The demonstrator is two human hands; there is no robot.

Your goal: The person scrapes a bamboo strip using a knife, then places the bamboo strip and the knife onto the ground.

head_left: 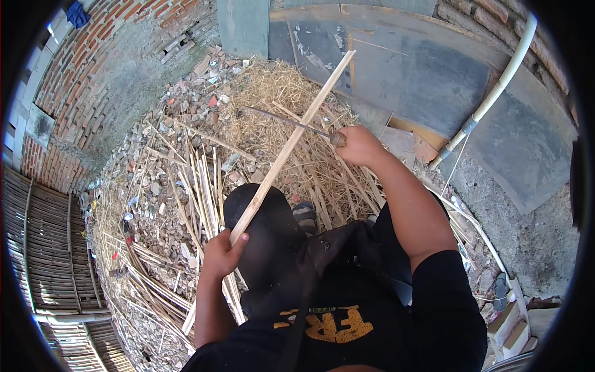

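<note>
While gripped: bamboo strip [290, 146], knife [291, 122].

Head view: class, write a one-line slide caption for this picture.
Left hand grips a long bamboo strip while the right hand holds a knife against it, above scattered bamboo slivers.

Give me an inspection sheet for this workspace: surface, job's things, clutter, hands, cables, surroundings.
Surface: rubble ground littered with shavings.
Job's things: long bamboo strip, lower end in the left hand; blade in the right hand, laid across the strip.
Clutter: heap of split bamboo strips, pile of straw-like shavings.
Hands: both closed, fingers wrapped round what they hold.
Cables: nothing seen; a white pipe on the right.
Surroundings: brick wall, grey sheet panels, woven bamboo fence.
</note>
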